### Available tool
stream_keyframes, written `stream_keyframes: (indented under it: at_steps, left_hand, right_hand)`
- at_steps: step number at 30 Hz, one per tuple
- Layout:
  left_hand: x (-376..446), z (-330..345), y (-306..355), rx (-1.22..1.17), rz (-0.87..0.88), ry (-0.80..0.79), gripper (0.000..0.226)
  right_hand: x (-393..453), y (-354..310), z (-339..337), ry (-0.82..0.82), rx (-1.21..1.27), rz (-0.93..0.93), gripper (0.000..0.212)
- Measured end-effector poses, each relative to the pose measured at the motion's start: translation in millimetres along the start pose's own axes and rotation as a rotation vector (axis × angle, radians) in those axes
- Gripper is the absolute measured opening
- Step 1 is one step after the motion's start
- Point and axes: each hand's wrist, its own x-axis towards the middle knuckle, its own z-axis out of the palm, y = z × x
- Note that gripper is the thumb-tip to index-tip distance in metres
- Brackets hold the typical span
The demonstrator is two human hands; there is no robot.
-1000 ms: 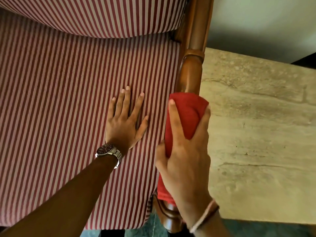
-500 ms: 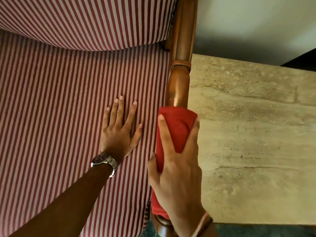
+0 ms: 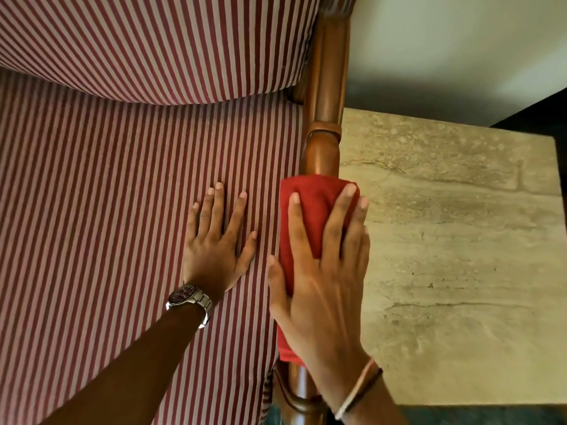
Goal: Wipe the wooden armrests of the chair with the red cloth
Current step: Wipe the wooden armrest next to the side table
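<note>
The chair's right wooden armrest [image 3: 324, 96] runs from the top of the view down to the bottom, polished brown. A red cloth [image 3: 310, 207] is draped over its middle stretch. My right hand [image 3: 322, 289] lies flat on the cloth with fingers spread along the armrest, pressing it onto the wood. My left hand [image 3: 216, 243], with a wristwatch, rests palm down with fingers apart on the red-and-white striped seat cushion [image 3: 107, 210], just left of the armrest. The wood under the cloth is hidden.
A striped back cushion [image 3: 159, 41] fills the top left. A beige stone-topped side table [image 3: 460, 256] stands directly right of the armrest, nearly touching it. A pale wall [image 3: 445, 50] is behind it.
My right hand's fingers have spread wider over the red cloth and sit slightly nearer the chair back along the armrest. The left hand has stayed planted on the seat.
</note>
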Motion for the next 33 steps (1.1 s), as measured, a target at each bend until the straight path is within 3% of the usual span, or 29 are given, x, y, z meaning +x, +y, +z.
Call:
stream_keyframes:
  at_steps: [7,13,15,18,23,28,33]
  left_hand:
    - [-0.4,1.3,-0.7,0.015,0.007,-0.008,0.074]
    - [1.1,-11.5,3.9,-0.058,-0.023,-0.073,0.07]
    - [0.2,-22.5,8.0,-0.165,-0.061,-0.094,0.069]
    - [-8.3,-48.8,20.0,-0.522,-0.229,-0.14,0.066]
    - [-37.0,-118.9,61.9,-1.229,-0.44,-0.045,0.058]
    - [-47.8,-132.4,97.3,-1.283,-0.42,-0.27,0.055]
    - [-32.7,-125.3,91.4,-1.266,-0.398,-0.112,0.034]
  right_hand:
    - [71.6,-1.9,-9.2,0.033,-0.091,-0.038,0.075]
    - [-5.6,1.4,-1.1,-0.021,-0.084,-0.056,0.078]
    - [-0.7,2.2,-0.5,-0.011,-0.068,-0.055,0.078]
    - [35.2,-1.3,-6.2,-0.031,-0.018,-0.027,0.079]
    - [67.5,9.8,-23.5,0.072,0.293,0.074,0.073]
    - [79.0,32.0,-19.8,0.097,0.582,0.231,0.054]
    - [105.8,27.3,-13.1,0.215,0.858,0.285,0.02]
